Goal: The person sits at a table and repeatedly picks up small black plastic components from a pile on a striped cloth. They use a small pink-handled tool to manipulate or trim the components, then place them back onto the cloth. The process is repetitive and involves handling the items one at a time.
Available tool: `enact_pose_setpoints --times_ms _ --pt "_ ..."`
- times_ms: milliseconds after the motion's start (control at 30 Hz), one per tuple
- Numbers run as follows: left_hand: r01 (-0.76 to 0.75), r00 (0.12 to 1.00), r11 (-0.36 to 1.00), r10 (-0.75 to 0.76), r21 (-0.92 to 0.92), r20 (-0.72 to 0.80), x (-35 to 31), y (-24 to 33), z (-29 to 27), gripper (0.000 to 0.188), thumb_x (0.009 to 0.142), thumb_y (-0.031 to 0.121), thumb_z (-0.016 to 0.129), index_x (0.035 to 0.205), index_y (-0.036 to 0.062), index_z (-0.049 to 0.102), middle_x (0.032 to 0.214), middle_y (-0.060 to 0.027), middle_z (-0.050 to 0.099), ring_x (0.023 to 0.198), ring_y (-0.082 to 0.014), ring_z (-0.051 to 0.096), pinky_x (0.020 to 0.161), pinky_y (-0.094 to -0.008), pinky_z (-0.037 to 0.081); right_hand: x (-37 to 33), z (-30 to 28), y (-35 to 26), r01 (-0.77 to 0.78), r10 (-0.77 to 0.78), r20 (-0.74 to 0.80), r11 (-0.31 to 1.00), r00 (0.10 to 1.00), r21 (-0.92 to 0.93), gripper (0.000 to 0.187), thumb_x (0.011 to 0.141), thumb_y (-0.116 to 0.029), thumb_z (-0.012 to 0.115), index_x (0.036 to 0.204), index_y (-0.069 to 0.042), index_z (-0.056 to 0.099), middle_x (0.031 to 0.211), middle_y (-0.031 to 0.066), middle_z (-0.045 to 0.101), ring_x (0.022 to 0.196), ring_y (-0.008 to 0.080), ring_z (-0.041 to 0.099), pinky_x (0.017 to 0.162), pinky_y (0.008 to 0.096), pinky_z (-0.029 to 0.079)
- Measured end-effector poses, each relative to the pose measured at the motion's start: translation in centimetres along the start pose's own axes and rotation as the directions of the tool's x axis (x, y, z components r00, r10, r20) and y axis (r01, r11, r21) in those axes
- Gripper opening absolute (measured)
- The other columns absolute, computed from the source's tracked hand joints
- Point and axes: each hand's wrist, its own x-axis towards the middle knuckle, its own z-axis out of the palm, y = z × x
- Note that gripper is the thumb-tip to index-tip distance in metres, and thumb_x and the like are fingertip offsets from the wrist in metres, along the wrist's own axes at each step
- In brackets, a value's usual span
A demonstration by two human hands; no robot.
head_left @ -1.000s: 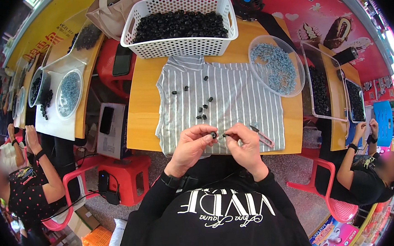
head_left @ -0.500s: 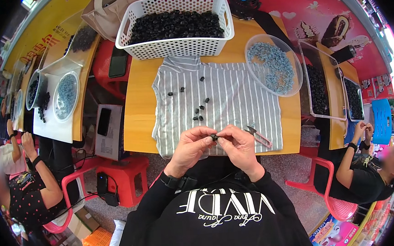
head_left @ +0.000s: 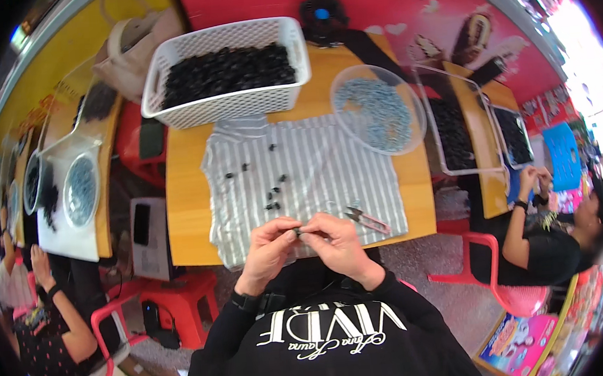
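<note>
Both hands meet just over the near edge of the tabletop [head_left: 183,196], at its middle. The left hand [head_left: 267,250] and the right hand [head_left: 337,245] are curled inward, fingertips touching, and together they pinch a small black piece [head_left: 297,232] between them; its exact shape is too small to tell. A dark band sits on the left wrist.

Under the hands, a grey-and-white striped cloth [head_left: 328,165] covers the middle of the tabletop, hanging slightly over the near edge. Just to the right of the right hand, a small pair of snips [head_left: 365,218] lies on the cloth close to the near edge. Further in, a handful of loose black pieces [head_left: 272,193] is scattered across the cloth's centre, some bunched, some apart.

At the far edge, a white slotted basket [head_left: 229,106] stands filled with black pieces, its near wall touching the cloth's far end. To its right, near the far right corner, a clear round dish [head_left: 413,135] holds pale blue bits and overlaps the cloth's corner. A small black fan [head_left: 321,13] sits beyond the basket.

On the right, another person [head_left: 550,240] in black sits on a red chair at a neighbouring table with trays of dark pieces. On the left, another seated person's arm [head_left: 42,276] shows beside a table with round dishes.
</note>
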Motion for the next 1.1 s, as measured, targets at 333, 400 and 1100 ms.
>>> enact_pose_setpoints --times_ms 333,400,1100 --pt "-0.035 0.999 0.998 0.035 0.055 -0.008 -0.4 0.0 0.1 0.019 0.095 0.000 0.065 0.113 -0.0013 0.070 0.107 -0.0068 0.064 0.087 -0.0133 0.064 0.075 -0.0252 0.054 -1.2 1.3 0.3 -0.262 0.285 -0.046 0.923 0.957 0.282 0.006 0.093 0.001 0.065 0.088 0.003 0.065 0.074 0.0003 0.064 0.068 0.0042 0.057 0.059 0.0232 0.045" --pt "-0.022 1.000 0.999 0.023 0.038 -0.019 -0.4 0.1 0.2 0.019 0.095 0.000 0.065 0.113 -0.0011 0.070 0.107 -0.0067 0.064 0.087 -0.0130 0.064 0.074 -0.0248 0.054 -1.4 1.4 0.3 -0.322 0.347 -0.007 0.877 0.938 0.358 0.004 0.093 0.001 0.065 0.090 0.002 0.065 0.075 -0.0003 0.064 0.069 0.0040 0.056 0.059 0.0233 0.045" --pt "0.177 0.976 0.981 -0.185 0.077 0.111 0.2 1.1 0.6 0.054 0.088 0.009 0.077 0.136 -0.0027 0.054 0.102 -0.0081 0.068 0.084 -0.0156 0.068 0.066 -0.0233 0.052 -1.0 -1.8 0.0 0.029 -0.027 0.366 1.000 0.930 0.000 0.036 0.090 0.006 0.056 0.124 -0.004 0.060 0.086 0.0157 0.067 0.078 0.0284 0.070 0.069 0.0383 0.054"
